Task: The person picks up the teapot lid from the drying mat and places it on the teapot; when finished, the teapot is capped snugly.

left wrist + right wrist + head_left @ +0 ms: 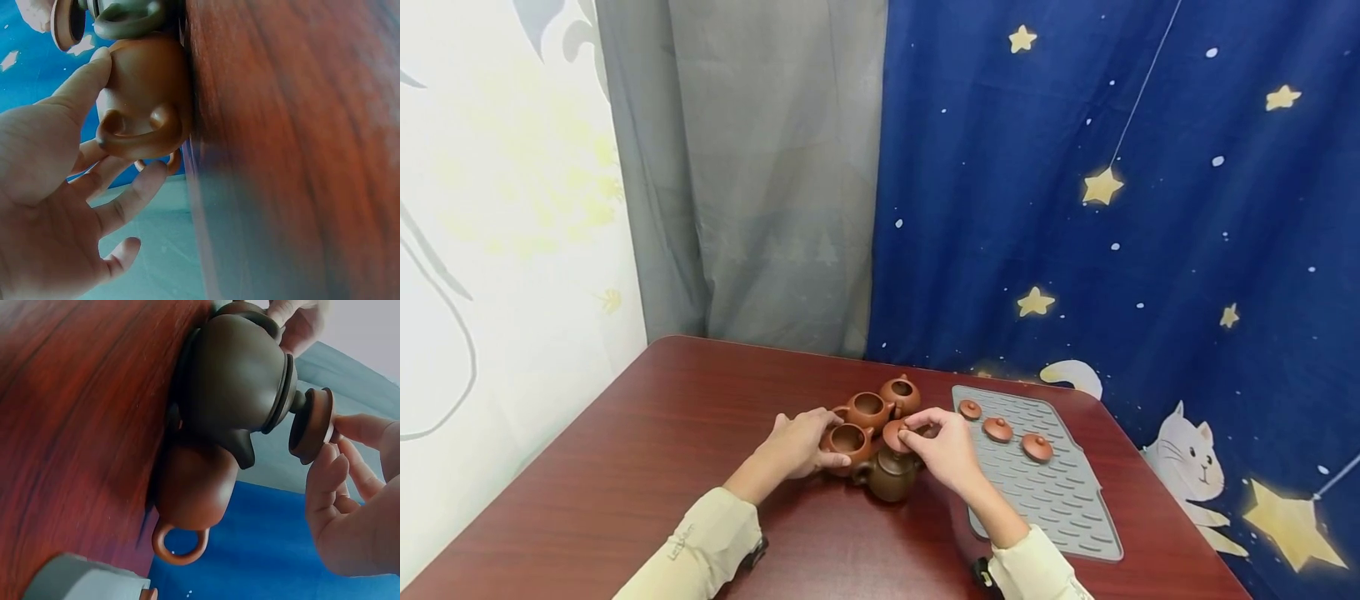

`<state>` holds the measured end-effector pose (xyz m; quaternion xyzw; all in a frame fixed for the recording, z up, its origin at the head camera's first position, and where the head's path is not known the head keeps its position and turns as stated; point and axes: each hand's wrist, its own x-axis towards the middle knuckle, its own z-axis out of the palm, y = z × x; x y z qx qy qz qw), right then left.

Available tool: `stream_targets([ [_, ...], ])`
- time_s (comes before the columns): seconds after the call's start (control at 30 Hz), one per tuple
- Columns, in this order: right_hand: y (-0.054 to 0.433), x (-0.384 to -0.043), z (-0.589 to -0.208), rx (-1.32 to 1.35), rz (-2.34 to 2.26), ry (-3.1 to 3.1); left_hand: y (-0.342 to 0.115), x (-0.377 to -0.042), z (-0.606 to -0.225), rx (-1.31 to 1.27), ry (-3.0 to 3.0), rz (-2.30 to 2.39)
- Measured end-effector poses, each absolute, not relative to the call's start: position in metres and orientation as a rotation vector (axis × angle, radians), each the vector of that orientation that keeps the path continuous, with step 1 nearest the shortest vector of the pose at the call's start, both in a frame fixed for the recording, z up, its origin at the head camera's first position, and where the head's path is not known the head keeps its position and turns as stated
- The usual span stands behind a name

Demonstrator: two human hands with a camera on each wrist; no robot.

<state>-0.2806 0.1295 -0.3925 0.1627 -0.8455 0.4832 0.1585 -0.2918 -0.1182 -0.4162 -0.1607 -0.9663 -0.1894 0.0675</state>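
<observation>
In my right hand [951, 450] a reddish-brown clay lid [895, 436] is pinched by its knob between thumb and fingers. The lid is tilted over a dark olive-brown teapot [891, 479], which wears its own lid; in the right wrist view the held lid's underside [302, 434] is right at the dark lid's knob [298, 402]. My left hand [797, 446] grips a lidless reddish-brown teapot [147, 81] from the side, thumb in front and fingers behind near the handle. Two more open brown teapots, a middle one [856, 414] and a far one [912, 403], stand close behind.
On the right lies a grey ridged mat [1060, 517] carrying three clay lids, a small one [970, 409], a middle one [997, 430] and a near one [1037, 448]. The dark red table [715, 400] ends at grey and blue star-patterned curtains [970, 208].
</observation>
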Motion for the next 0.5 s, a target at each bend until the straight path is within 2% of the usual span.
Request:
stream_targets([
  [0.5,0.112,-0.287,-0.390,0.522,1.363,-2.403,-0.118,-0.294,-0.418,-0.488,-2.910,-0.583],
])
